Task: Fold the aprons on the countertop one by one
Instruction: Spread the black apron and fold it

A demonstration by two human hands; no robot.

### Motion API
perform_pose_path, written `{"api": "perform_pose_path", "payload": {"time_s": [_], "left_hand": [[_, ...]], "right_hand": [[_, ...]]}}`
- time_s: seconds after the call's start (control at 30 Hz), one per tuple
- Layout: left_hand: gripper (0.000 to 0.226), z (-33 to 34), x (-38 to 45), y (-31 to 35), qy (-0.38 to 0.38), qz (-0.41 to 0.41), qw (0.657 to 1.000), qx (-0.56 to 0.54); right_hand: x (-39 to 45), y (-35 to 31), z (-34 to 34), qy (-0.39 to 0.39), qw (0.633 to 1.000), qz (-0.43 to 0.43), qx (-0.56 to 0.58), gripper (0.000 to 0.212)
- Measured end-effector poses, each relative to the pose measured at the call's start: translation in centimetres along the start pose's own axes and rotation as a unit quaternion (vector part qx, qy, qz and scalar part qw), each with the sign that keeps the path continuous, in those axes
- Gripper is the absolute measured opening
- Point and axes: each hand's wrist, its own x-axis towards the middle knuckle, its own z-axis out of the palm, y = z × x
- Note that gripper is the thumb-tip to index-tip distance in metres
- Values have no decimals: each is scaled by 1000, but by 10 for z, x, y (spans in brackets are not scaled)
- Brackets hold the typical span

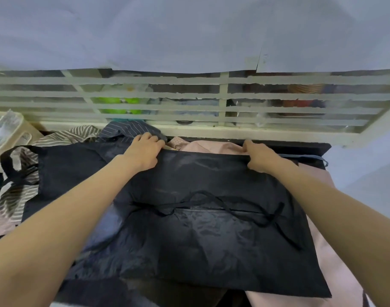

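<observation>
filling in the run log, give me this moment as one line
step: folding black apron | left hand: grips far edge | right hand: pinches far edge | pink apron: underneath

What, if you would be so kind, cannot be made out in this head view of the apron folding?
- Pink apron: mostly hidden under the black apron.
- Left hand and right hand fingertips: curled over the black apron's far edge, out of sight.
- Items behind the window bars: blurred by the glass.
- Cream container: cut off by the left edge.
</observation>
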Motion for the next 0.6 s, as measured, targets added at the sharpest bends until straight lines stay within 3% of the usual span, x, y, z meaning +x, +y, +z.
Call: {"api": "perform_pose_path", "payload": {"time_s": [0.1,0.2,0.27,0.37,0.4,0.5,0.6], "left_hand": [[24,-3,-11,-12,63,20,995,-70],[20,-10,-27,-15,111,46,987,-104],[26,-15,-39,-21,106,56,990,-80],[34,-17,-53,-35,5,16,994,107],[33,-18,-59,-40,7,-9,988,152],[31,-25,-79,-50,96,-64,977,179],[32,-36,-97,-56,156,-83,975,135]], "right_hand": [[-13,-4,-13,-70,997,-10,-14,49],[-31,-12,-25,-91,994,0,-57,42],[-45,-18,-33,-39,998,1,-58,28],[-70,-19,-39,69,996,15,-46,18],[-80,-20,-39,95,994,22,-58,20],[-111,-24,-28,143,984,44,-99,21],[-138,-27,-10,168,975,72,-126,18]]}}
